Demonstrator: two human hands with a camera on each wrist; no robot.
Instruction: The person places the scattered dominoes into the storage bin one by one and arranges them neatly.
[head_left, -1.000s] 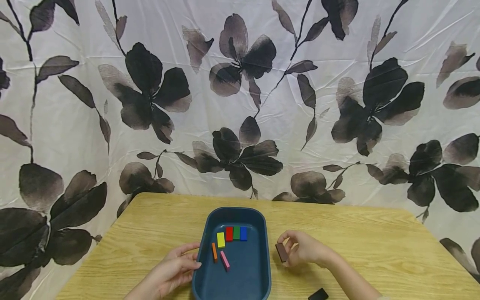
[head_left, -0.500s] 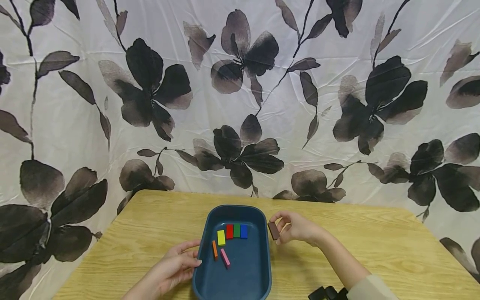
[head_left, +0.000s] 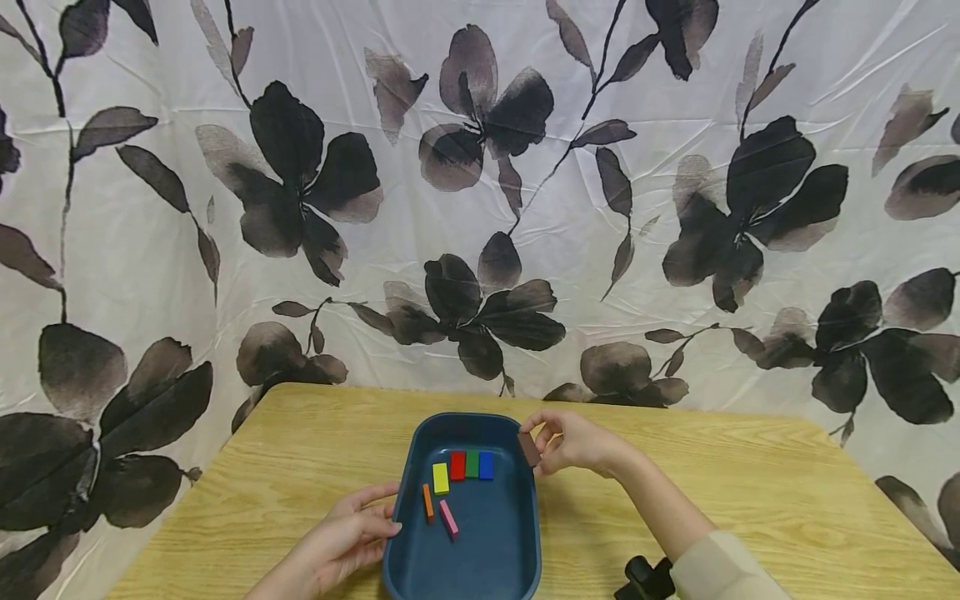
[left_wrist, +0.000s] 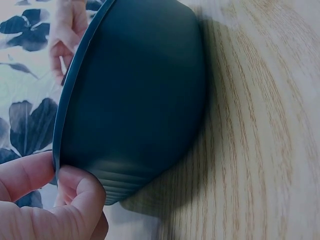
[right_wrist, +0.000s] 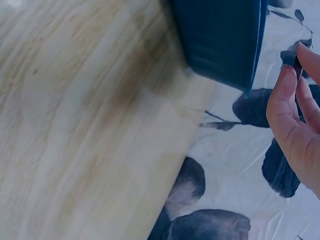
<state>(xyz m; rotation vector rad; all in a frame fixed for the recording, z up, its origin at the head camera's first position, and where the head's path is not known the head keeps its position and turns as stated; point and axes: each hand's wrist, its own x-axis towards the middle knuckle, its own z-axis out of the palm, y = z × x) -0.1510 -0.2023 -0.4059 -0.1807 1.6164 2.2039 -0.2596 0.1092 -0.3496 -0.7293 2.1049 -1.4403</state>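
A brown block (head_left: 529,449) is pinched by my right hand (head_left: 573,442) over the right rim of the dark blue tray (head_left: 495,550). My left hand (head_left: 352,533) grips the tray's left rim; in the left wrist view its thumb and finger (left_wrist: 82,192) pinch that edge. Inside the tray, red (head_left: 457,466), green (head_left: 472,464) and blue (head_left: 486,466) blocks stand side by side at the far end. Just left of them lies a yellow block (head_left: 440,479). Nearer are a narrow orange block (head_left: 427,503) and a pink block (head_left: 448,519), both slanted.
The tray rests on a light wooden table (head_left: 300,450). Black objects (head_left: 645,577) lie by the right sleeve (head_left: 720,567), partly hidden by it. A white cloth with dark flowers (head_left: 480,208) hangs behind the table's far edge.
My right hand has moved left and away from me with the brown block, from beside the tray to over its right rim. The left hand has stayed on the tray.
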